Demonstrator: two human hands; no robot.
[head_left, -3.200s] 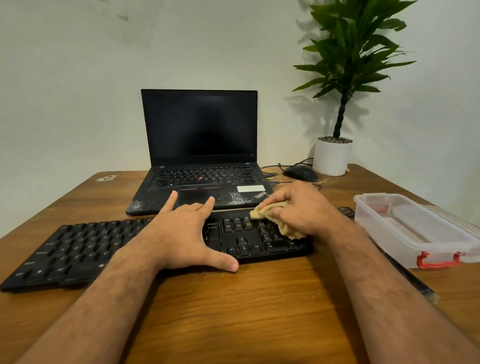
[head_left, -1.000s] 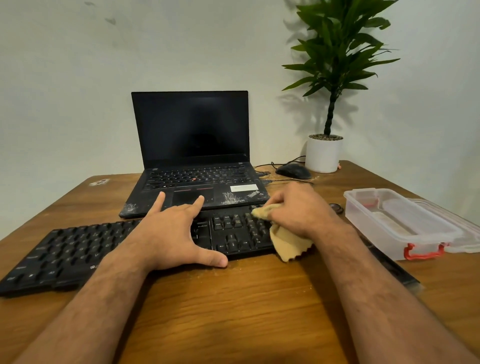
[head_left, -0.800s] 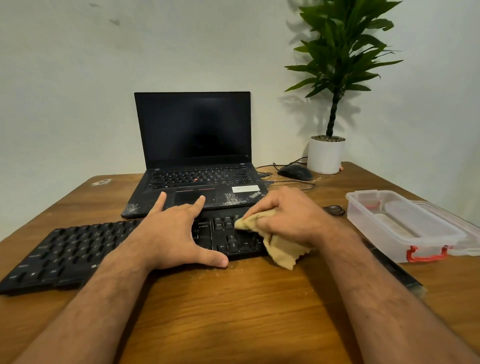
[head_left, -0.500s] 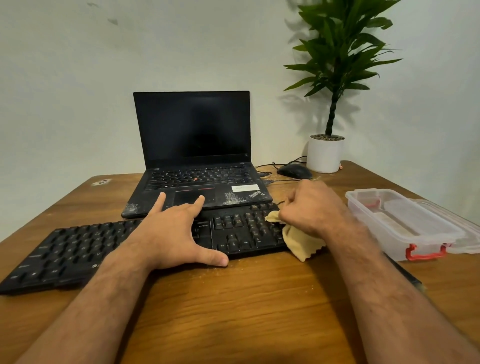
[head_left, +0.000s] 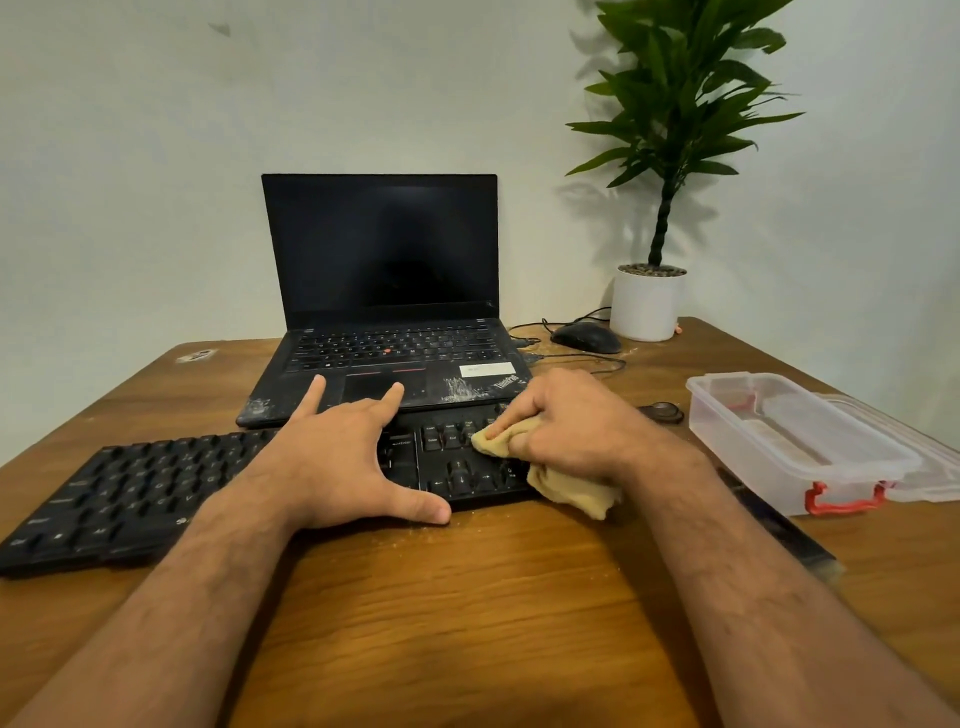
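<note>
A long black keyboard (head_left: 145, 488) lies across the wooden table (head_left: 467, 597). My left hand (head_left: 343, 457) rests flat on its middle with fingers spread and the thumb at the front edge. My right hand (head_left: 566, 426) grips a bunched tan cloth (head_left: 571, 493) and presses it on the keys at the keyboard's right end. Part of the cloth hangs over the front edge onto the table. The rightmost keys are hidden under that hand.
An open black laptop (head_left: 384, 291) with a dark screen stands just behind the keyboard. A black mouse (head_left: 587, 336) with cables and a potted plant (head_left: 649, 301) sit at the back right. A clear plastic box (head_left: 789, 441) with red clips stands at right. Crumbs lie along the keyboard's front.
My right hand has slid the cloth back left over the right-hand keys, after being at the keyboard's right end half a second ago. The left hand has stayed put.
</note>
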